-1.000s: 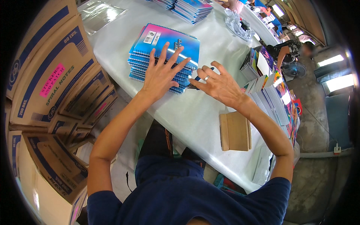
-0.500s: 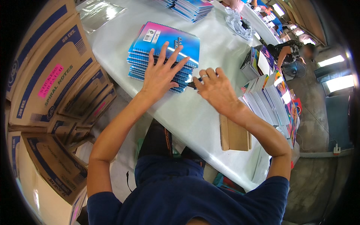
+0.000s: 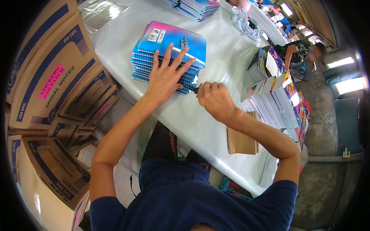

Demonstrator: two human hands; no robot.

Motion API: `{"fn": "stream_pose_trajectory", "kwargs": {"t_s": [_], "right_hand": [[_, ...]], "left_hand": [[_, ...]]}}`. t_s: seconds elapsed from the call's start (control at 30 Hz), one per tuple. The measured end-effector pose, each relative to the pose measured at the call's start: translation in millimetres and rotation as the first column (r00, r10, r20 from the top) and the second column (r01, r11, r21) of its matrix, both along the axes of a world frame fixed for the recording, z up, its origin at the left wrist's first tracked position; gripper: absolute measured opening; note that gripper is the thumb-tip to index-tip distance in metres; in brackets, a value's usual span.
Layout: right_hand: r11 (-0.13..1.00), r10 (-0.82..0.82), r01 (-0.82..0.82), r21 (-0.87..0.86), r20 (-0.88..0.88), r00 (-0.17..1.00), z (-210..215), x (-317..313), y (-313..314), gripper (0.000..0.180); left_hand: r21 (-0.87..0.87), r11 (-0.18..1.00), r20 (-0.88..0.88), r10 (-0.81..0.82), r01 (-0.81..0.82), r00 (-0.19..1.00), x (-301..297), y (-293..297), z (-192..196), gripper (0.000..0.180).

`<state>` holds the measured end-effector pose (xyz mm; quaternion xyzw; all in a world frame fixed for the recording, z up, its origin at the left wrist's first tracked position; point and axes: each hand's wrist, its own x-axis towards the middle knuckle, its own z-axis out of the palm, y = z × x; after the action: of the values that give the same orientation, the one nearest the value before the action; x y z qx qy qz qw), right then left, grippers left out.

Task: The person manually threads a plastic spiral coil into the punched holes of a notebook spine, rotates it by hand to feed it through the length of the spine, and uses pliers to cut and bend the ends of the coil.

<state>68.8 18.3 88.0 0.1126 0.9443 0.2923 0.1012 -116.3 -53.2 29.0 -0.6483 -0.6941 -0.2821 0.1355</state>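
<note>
Notebooks, spiral-bound with blue-and-pink covers, sit in a squared stack (image 3: 169, 54) on the pale table (image 3: 216, 127), toward twelve o'clock from the person's chest. In the head view, the left hand (image 3: 166, 75) lies flat on the top cover, fingers spread wide apart, palm at the stack's near edge. The right hand (image 3: 216, 99) is at the stack's three o'clock corner, curled into a closed fist around a dark marker-like object (image 3: 194, 90) whose tip touches the side of the stack.

Judging by its depth, the stack is probably fairly heavy as a whole, stiff across the covers, yet the glossy covers may let single books slide. A hold from both sides low down, or a palm on top, would likely keep it square.

Around it: printed cardboard boxes (image 3: 50, 88) at nine o'clock, more notebook piles (image 3: 275, 100) at three o'clock, a brown block (image 3: 243, 140) at the table's near edge, another stack (image 3: 198, 7) at twelve o'clock.
</note>
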Motion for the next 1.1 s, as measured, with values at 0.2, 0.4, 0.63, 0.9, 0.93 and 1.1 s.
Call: {"fn": "stream_pose_trajectory", "kwargs": {"t_s": [0.2, 0.4, 0.63, 0.9, 0.93, 1.1], "right_hand": [[0.898, 0.438, -0.439, 0.011, -0.103, 0.893, 30.0, -1.4, 21.7, 0.034], [0.889, 0.457, -0.454, 0.056, -0.048, 0.888, 10.2, 2.7, 24.6, 0.027], [0.982, 0.19, -0.19, 0.015, -0.169, 0.967, 27.5, 7.7, 6.9, 0.038], [0.878, 0.471, -0.467, 0.101, -0.018, 0.882, 22.8, -1.1, 24.9, 0.043], [0.873, 0.48, -0.474, 0.115, -0.031, 0.877, 19.3, -0.7, 27.4, 0.042], [0.892, 0.407, -0.413, 0.181, 0.071, 0.911, 6.5, 3.2, 11.3, 0.041]], "left_hand": [[-0.004, 1.0, 0.028, -0.015, 0.015, 0.999, -0.2, -3.2, -12.1, 0.107], [0.003, 1.0, 0.012, -0.022, 0.022, 1.0, 0.4, -1.3, -13.8, 0.108], [-0.018, 1.0, 0.012, -0.001, 0.001, 1.0, 0.9, -3.2, -10.6, 0.107], [-0.023, 1.0, 0.015, -0.008, 0.008, 1.0, 1.5, -2.9, -10.3, 0.106], [-0.021, 1.0, 0.017, -0.007, 0.008, 1.0, 1.1, -3.0, -10.5, 0.106], [-0.019, 1.0, 0.022, -0.003, 0.004, 1.0, 0.3, -2.9, -12.9, 0.107]]}}
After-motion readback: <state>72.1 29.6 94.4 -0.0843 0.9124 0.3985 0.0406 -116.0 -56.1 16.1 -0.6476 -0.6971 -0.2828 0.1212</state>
